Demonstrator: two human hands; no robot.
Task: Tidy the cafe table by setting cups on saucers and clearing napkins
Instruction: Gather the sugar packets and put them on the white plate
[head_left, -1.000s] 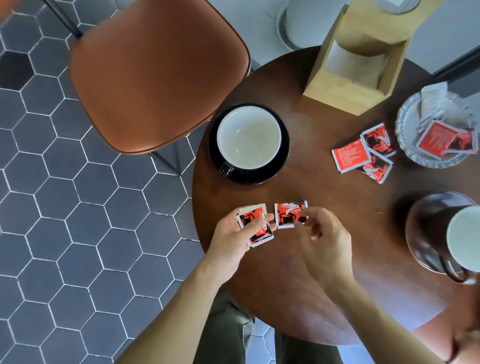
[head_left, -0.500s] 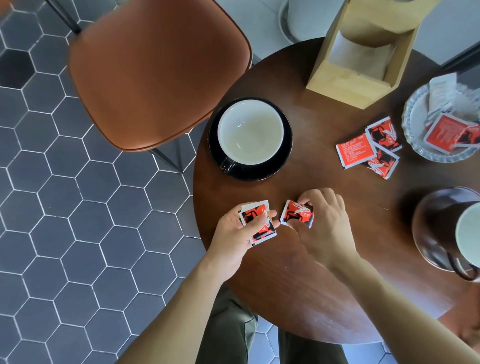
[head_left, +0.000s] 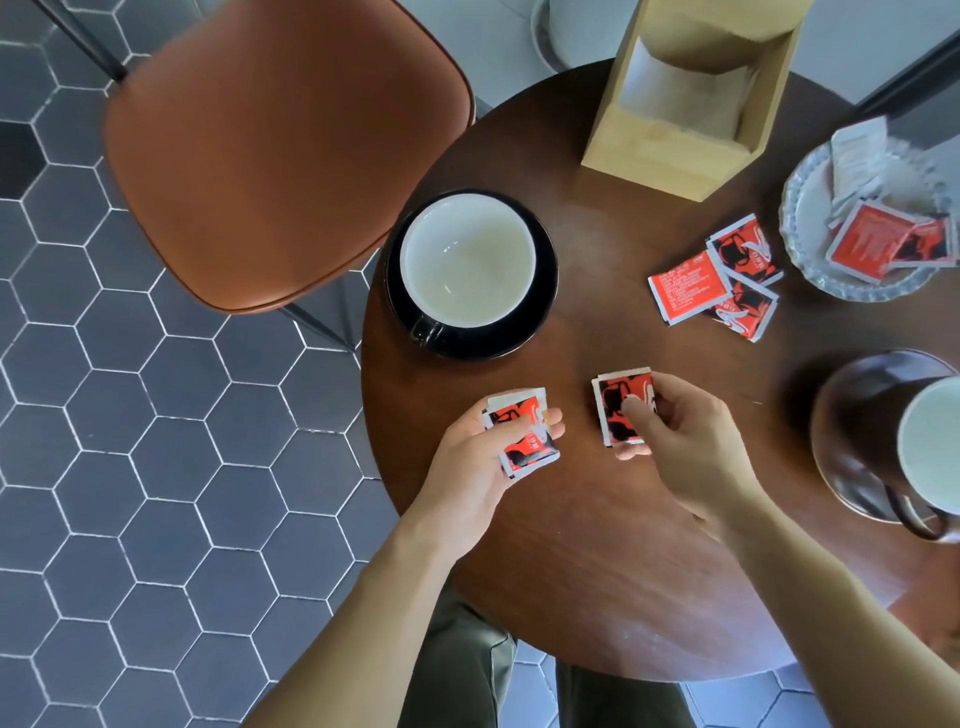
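both hands hold little red packets over the round wooden table (head_left: 597, 571). left hand (head_left: 483, 467) has its fingers and thumb closed around a small stack of packets (head_left: 524, 431), so they stay together like cards. right hand (head_left: 675, 441) pinches one more packet (head_left: 618, 402) between thumb and fingers, with its near edge tipped up off the wood. it looks ready to go onto the stack, i think, so all of them can be carried at once.

three more loose packets (head_left: 717, 280) lie at about two o'clock from the hands, just beside a glass dish (head_left: 800, 260) at the table's right edge. that dish already has red and white packets in it, so it is likely the home for these.

at eleven o'clock a white-lined cup (head_left: 467, 260) sits on its black saucer (head_left: 545, 291), so that one seems done. at three o'clock a brown cup (head_left: 924, 447) rests on a brown saucer (head_left: 841, 415), partly cut off by the edge.

at one o'clock stands a wooden napkin box (head_left: 660, 150) with paper napkins in it. an orange-brown chair (head_left: 280, 156) waits beside the table at ten o'clock.
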